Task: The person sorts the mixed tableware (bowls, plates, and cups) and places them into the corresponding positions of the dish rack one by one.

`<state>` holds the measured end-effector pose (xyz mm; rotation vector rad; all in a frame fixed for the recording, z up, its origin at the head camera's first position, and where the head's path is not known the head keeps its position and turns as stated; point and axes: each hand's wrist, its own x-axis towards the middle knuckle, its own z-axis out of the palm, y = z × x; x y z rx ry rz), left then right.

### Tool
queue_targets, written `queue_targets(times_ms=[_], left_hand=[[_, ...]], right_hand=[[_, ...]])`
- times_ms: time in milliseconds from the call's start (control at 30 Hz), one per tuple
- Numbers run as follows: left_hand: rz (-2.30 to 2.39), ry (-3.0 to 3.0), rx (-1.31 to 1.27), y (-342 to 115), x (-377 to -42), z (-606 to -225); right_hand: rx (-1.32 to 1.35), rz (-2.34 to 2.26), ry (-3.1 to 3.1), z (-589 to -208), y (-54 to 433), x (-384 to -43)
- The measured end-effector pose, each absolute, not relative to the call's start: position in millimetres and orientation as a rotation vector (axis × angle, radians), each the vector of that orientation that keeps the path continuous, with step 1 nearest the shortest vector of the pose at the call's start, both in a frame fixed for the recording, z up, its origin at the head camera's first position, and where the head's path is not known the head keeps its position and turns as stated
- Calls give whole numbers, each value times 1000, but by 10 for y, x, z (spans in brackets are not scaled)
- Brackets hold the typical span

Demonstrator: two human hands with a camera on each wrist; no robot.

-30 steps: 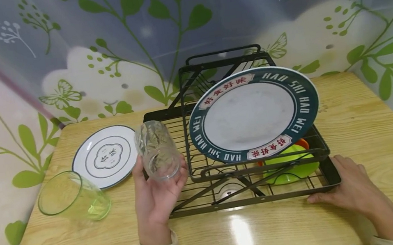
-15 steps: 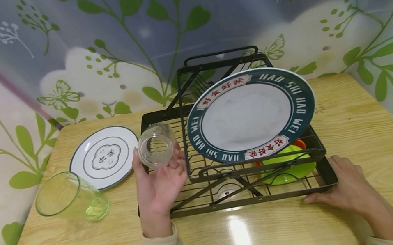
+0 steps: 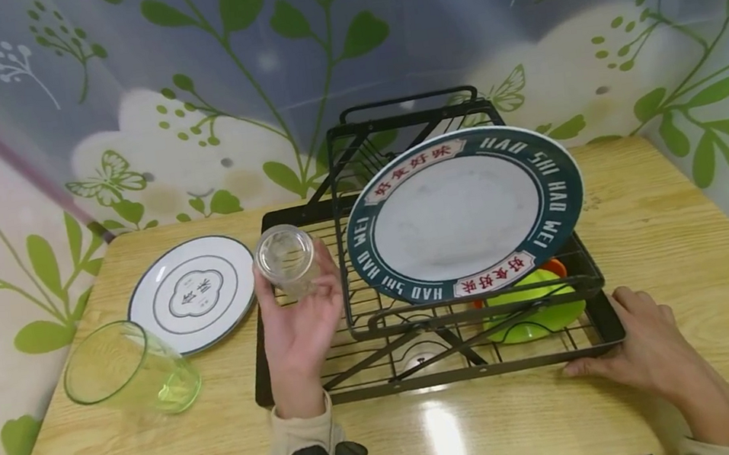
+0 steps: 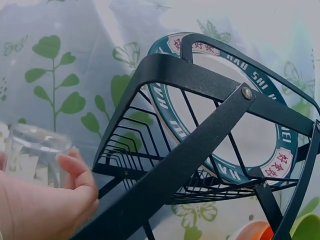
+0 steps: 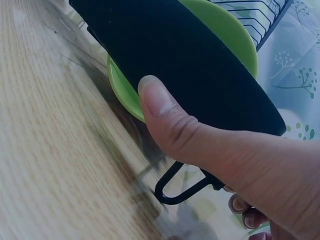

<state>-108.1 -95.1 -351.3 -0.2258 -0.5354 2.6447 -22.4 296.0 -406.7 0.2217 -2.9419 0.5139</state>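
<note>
In the head view my left hand [image 3: 298, 328] holds a clear drinking glass [image 3: 285, 253], its round base tipped up toward the camera. Fingers and thumb curl round the glass, above the left part of a black two-tier dish rack [image 3: 480, 370]. The left wrist view shows the glass [image 4: 37, 150] beside the rack's upper tier. At the rack's right end, my right hand [image 3: 652, 339] grips the side panel. In the right wrist view the thumb [image 5: 157, 97] presses the black panel [image 5: 210, 70], while the other fingers are partly hidden behind it.
A large green-rimmed plate [image 3: 460, 219] leans on the upper tier. Beneath it are a green bowl [image 3: 535, 313] and an orange item [image 3: 555, 267]. On the table's left, a white plate [image 3: 196, 292] lies near a green-tinted glass [image 3: 134, 369]. A patterned wall covering [image 3: 276, 78] stands behind.
The clear glass has turned so that its base faces up toward the camera. My left hand has shifted slightly right and forward; the right hand stays on the rack.
</note>
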Motion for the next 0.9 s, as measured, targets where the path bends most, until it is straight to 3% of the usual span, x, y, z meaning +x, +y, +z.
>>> queue_targets(times_ms=[900], left_hand=[[2637, -884, -467, -864, -1291, -3452]], right_hand=[[250, 515, -2916, -4079, 2966, -227]])
